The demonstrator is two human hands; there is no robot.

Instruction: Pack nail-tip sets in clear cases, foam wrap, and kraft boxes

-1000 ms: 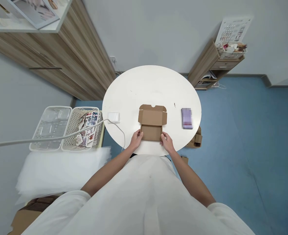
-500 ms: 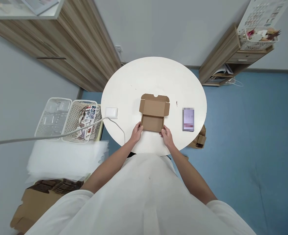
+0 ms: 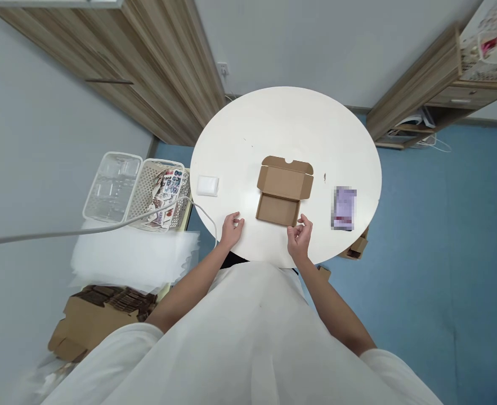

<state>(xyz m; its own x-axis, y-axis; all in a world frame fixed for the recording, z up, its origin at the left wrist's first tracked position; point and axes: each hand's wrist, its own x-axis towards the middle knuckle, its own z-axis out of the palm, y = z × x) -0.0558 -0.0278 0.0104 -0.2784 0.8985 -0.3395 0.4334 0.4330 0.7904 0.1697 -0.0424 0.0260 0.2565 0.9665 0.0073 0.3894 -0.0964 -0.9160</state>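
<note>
An unfolded-lid brown cardboard box (image 3: 277,209) lies on the white oval table (image 3: 282,118), its lid standing back with side flaps spread. The inside of its tray shows bare cardboard. My left hand (image 3: 232,230) is off the box, to its left, with the fingers loosely bent and apart, holding nothing. At the box's front right corner is my right hand (image 3: 299,239), fingers curled but parted. Its thumb is close to that corner; whether it touches cannot be made out.
A white packet (image 3: 207,185) lies at the table's left, a blurred purple item (image 3: 344,208) at the right. A grey cable (image 3: 104,229) crosses from the left. Baskets (image 3: 135,191), white sheets (image 3: 134,256) and flat cardboard (image 3: 92,320) sit to the left; a cabinet (image 3: 425,84) stands right.
My left hand has let go of the box and moved away to the left. My right hand has loosened at the corner. The box sits slightly turned, and the whole view has shifted.
</note>
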